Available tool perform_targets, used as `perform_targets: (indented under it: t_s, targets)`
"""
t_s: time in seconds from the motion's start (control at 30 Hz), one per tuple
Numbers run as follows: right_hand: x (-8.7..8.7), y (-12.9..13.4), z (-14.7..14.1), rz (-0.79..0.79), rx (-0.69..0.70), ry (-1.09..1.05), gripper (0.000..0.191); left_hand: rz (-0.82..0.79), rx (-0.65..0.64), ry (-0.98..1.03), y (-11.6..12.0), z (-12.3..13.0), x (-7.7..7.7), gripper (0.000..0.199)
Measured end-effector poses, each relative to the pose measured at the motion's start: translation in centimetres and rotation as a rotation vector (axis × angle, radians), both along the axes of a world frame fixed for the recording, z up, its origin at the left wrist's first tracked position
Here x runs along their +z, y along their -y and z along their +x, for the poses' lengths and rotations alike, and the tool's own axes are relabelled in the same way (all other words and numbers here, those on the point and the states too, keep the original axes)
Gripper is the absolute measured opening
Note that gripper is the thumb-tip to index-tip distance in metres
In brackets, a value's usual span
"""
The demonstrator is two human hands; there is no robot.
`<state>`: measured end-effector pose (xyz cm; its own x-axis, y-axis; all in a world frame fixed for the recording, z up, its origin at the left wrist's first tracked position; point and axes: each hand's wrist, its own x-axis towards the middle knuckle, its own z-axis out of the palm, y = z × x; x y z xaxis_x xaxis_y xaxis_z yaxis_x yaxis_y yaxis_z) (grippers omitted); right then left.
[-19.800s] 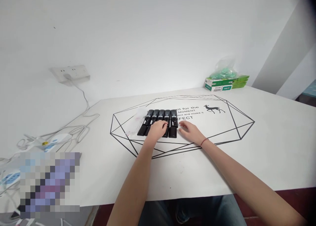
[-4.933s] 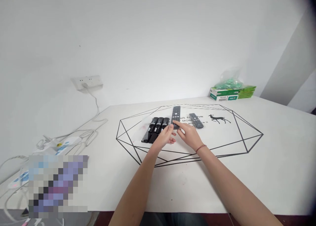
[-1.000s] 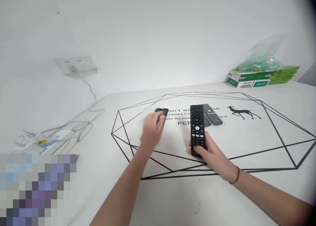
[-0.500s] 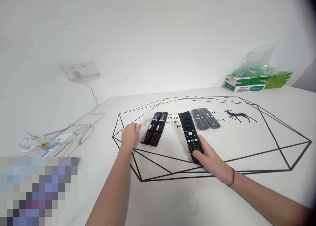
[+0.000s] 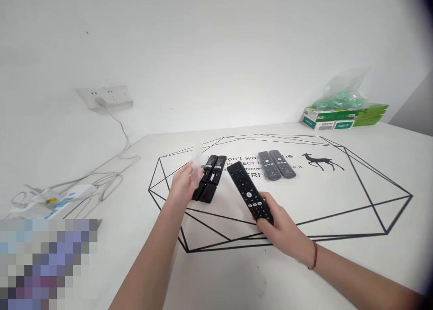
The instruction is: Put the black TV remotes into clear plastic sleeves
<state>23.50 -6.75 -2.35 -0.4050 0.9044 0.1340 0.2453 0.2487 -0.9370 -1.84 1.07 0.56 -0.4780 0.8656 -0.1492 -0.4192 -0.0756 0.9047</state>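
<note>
So, your hands are well apart: the right hand grips a black remote by its lower end, buttons up, above the surface; the left hand pinches blurred clear plastic near two face-down remotes. If that plastic is a sleeve, best spread its mouth before bringing the remote's free end square to it.

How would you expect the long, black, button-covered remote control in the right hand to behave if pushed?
The black remote control would probably stay stiff: held near one end by the right hand, it shows no bend. Its elongated, flat-looking shape suggests sliding, not rolling.
</note>
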Motion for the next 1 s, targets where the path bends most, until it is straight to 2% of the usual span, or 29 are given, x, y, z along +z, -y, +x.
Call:
perform_targets:
  t_s: [0.1,0.2,0.33,0.47,0.63,0.73,1.0]
  targets:
    - [0.2,0.6,-0.2,-0.026,0.065,0.051,0.036,0.038,0.0,0.132,0.8,3.1,0.5,0.007]
    - [0.3,1.0,-0.4,-0.004,0.115,0.106,0.036,0.046,0.016,0.165,1.3,4.7,0.3,0.007]
    - [0.3,1.3,-0.5,0.054,0.102,0.193,0.038,0.059,0.021,0.213,1.4,4.9,-0.2,0.008]
    - [0.3,1.4,-0.5,0.093,0.082,0.263,0.039,0.141,0.03,0.293,1.5,4.8,-0.2,0.013]
    - [0.6,1.9,-0.5,0.177,0.089,0.321,0.041,0.143,0.074,0.284,1.7,5.1,-0.2,0.032]
    - [0.7,2.3,-0.5,0.267,0.059,0.385,0.044,0.121,0.045,0.248,2.0,5.4,-0.1,0.04]
    - [0.6,2.5,-0.3,0.406,-0.081,0.422,0.044,0.17,0.019,0.239,2.3,5.8,0.1,0.033]
